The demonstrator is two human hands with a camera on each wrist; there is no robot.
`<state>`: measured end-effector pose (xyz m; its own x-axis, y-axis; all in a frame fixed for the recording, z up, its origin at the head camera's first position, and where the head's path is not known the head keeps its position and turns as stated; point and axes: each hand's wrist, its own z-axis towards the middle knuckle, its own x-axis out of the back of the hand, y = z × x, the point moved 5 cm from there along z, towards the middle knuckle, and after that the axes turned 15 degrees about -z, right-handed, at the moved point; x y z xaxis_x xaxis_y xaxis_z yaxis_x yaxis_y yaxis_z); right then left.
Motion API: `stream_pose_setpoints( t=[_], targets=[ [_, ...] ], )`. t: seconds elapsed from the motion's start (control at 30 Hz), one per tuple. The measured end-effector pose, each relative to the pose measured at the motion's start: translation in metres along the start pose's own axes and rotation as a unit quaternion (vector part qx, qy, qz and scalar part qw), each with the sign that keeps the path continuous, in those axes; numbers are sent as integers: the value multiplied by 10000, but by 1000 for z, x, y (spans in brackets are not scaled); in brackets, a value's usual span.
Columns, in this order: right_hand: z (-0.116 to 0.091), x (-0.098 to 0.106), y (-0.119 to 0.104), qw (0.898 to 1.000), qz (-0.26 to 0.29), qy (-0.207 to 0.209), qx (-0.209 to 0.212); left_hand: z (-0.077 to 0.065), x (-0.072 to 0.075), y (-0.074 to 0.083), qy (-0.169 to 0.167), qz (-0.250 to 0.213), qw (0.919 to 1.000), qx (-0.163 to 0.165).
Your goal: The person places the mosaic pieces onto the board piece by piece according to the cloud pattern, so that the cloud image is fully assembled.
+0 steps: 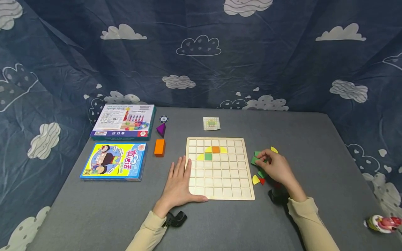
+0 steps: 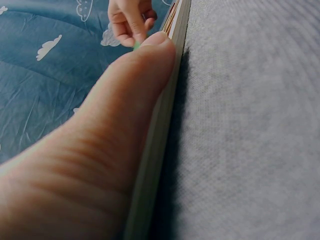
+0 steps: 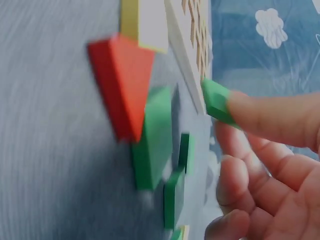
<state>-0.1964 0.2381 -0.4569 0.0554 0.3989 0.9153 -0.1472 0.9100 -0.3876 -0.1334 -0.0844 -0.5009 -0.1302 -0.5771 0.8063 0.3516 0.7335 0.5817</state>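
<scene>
A square wooden grid board [image 1: 220, 183] lies on the grey table. My left hand [image 1: 179, 183] rests along its left edge, fingers straight, the thumb reaching over the near edge. Near the board's top sit an orange square [image 1: 215, 149], a green square [image 1: 208, 157] and several yellow rounded pieces [image 1: 223, 150]. To the right of the board, my right hand [image 1: 277, 170] pinches a green tile [image 3: 216, 101] between thumb and fingers, above the table. Below that hand lie more green pieces [image 3: 154, 140], a red triangle [image 3: 122, 85] and a yellow piece [image 1: 255, 180].
A small pattern card [image 1: 211, 123] lies beyond the board. Two boxes, one white [image 1: 122, 122] and one yellow and blue [image 1: 114, 161], stand at left beside an orange block [image 1: 159, 148], a purple piece [image 1: 161, 129] and a round chip [image 1: 164, 119]. A figurine [image 1: 382, 223] is far right.
</scene>
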Motion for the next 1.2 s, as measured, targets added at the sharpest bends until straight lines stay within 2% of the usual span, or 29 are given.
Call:
stream_pose_setpoints(
  t=[0.13, 0.3, 0.47, 0.8, 1.2],
  targets=[
    [4, -5, -11, 9984, 533, 179, 99, 1, 1, 0, -23, 17, 10000, 12],
    [15, -13, -33, 9951, 902, -77, 397, 0, 1, 0, -38, 47, 10000, 33],
    [25, -19, -59, 9916, 1028, -338, 709, 0, 1, -1, -37, 56, 9999, 74],
    [39, -36, -95, 9923, 597, -733, 799, 0, -1, -1, -115, 149, 9997, 147],
    [47, -46, -106, 9943, 126, -764, 734, 1, 0, 0, -104, 202, 9997, 125]
  ],
)
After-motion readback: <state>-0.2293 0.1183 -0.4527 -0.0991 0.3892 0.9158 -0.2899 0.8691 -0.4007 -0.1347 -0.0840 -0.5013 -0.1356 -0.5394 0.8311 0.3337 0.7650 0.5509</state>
